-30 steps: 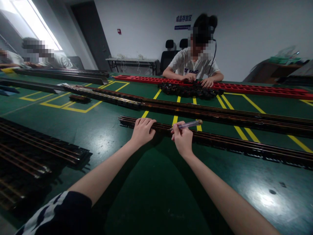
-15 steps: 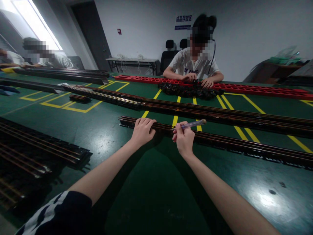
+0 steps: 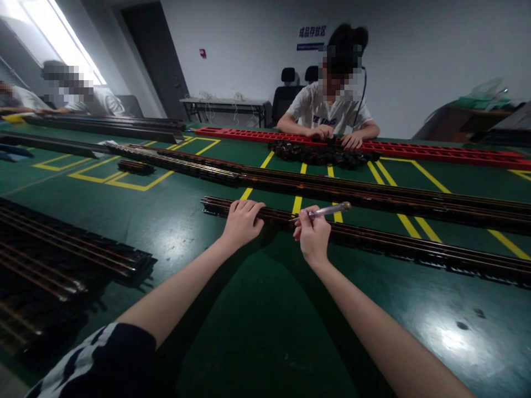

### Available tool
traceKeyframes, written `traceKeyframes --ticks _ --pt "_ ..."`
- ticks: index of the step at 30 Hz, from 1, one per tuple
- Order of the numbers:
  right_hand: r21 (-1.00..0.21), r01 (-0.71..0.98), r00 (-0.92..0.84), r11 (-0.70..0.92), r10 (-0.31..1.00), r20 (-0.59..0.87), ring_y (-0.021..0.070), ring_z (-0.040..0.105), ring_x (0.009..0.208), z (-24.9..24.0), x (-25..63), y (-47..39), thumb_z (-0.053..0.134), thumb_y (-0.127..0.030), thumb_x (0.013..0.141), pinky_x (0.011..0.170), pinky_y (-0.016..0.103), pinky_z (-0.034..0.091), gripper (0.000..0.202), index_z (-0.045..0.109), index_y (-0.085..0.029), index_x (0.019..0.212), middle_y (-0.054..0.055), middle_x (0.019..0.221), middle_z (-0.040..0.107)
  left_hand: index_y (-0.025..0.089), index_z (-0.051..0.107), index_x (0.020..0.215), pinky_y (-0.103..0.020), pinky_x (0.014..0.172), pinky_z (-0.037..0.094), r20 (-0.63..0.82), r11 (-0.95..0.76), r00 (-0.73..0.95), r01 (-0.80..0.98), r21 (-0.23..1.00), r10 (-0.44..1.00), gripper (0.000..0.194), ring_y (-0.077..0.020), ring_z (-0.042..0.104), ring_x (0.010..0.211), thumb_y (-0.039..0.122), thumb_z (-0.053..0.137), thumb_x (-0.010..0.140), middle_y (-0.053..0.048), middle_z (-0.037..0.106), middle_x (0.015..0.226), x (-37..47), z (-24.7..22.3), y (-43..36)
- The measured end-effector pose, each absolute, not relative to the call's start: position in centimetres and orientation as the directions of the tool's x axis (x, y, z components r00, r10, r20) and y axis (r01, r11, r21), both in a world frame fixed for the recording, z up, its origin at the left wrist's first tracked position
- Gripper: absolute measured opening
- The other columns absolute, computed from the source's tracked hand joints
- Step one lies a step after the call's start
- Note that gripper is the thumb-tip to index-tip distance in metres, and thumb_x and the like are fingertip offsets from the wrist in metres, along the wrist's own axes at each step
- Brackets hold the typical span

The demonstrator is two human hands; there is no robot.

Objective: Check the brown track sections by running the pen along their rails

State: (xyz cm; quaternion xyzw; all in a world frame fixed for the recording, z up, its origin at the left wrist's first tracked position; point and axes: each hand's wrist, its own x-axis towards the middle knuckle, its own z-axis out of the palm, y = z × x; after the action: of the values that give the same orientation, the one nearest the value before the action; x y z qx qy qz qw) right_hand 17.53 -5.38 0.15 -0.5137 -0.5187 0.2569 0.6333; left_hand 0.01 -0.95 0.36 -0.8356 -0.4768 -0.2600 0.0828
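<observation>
A long black track strip (image 3: 373, 239) with copper-coloured metal lines runs across the table before me. My left hand (image 3: 244, 223) grips it near its left end, fingers curled over the far edge. My right hand (image 3: 314, 235) is closed around a slim pen-like tool (image 3: 329, 210) with a clear purplish handle and a brownish cap. Its thin tip points left and down at the strip, between my two hands; whether it touches cannot be made out.
Beyond lies another long row of similar strips (image 3: 286, 179). More strips (image 3: 70, 243) lie at the left, near a short piece (image 3: 135, 167). Across the green table (image 3: 257, 331), a co-worker (image 3: 332, 116) handles a dark heap of parts (image 3: 323, 155) beside red rails (image 3: 440, 153).
The pen-like tool in my right hand has turned very slightly. My left hand stays in place on the strip.
</observation>
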Motion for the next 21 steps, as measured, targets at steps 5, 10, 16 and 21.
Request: traceKeyframes --ticks 5,10,16,21 --pt "-0.911 0.223 0.347 0.347 0.845 0.407 0.0097 0.050 0.037 0.16 17.56 -5.35 0.049 -0.040 0.089 0.037 0.021 0.039 0.026 0.047 -0.021 0.072 -0.005 0.053 0.051 0.018 0.061 0.111 -0.043 0.098 0.037 0.511 -0.531 0.410 0.840 0.110 0.756 0.033 -0.0268 0.057 0.107 0.016 0.048 0.081 -0.008 0.068 0.107 -0.01 0.27 -0.91" --pt "-0.910 0.224 0.339 0.348 0.848 0.408 0.0097 0.051 0.038 0.12 17.61 -5.34 0.049 -0.040 0.089 0.037 0.021 0.039 0.025 0.048 -0.021 0.073 -0.004 0.056 0.052 0.017 0.061 0.112 -0.043 0.098 0.038 0.525 -0.558 0.429 0.823 0.109 0.735 0.033 -0.0268 0.056 0.109 0.017 0.047 0.082 -0.009 0.067 0.109 0.06 0.16 -0.81" --pt "-0.909 0.239 0.334 0.342 0.850 0.408 0.0096 0.052 0.039 0.18 17.74 -5.47 0.049 -0.041 0.089 0.037 0.021 0.039 0.026 0.049 -0.020 0.073 -0.003 0.058 0.054 0.016 0.059 0.118 -0.043 0.103 0.036 0.521 -0.633 0.497 0.766 0.111 0.694 0.035 -0.0256 0.054 0.115 0.022 0.048 0.085 -0.010 0.065 0.118 0.11 0.11 -0.69" --pt "-0.910 0.254 0.326 0.327 0.857 0.399 0.0107 0.053 0.039 0.36 18.03 -5.74 0.050 -0.044 0.088 0.037 0.022 0.040 0.029 0.050 -0.020 0.073 -0.002 0.059 0.057 0.017 0.057 0.123 -0.044 0.107 0.033 0.508 -0.659 0.530 0.745 0.104 0.679 0.037 -0.0259 0.051 0.124 0.030 0.049 0.089 -0.010 0.062 0.125 0.20 -0.25 -0.36"
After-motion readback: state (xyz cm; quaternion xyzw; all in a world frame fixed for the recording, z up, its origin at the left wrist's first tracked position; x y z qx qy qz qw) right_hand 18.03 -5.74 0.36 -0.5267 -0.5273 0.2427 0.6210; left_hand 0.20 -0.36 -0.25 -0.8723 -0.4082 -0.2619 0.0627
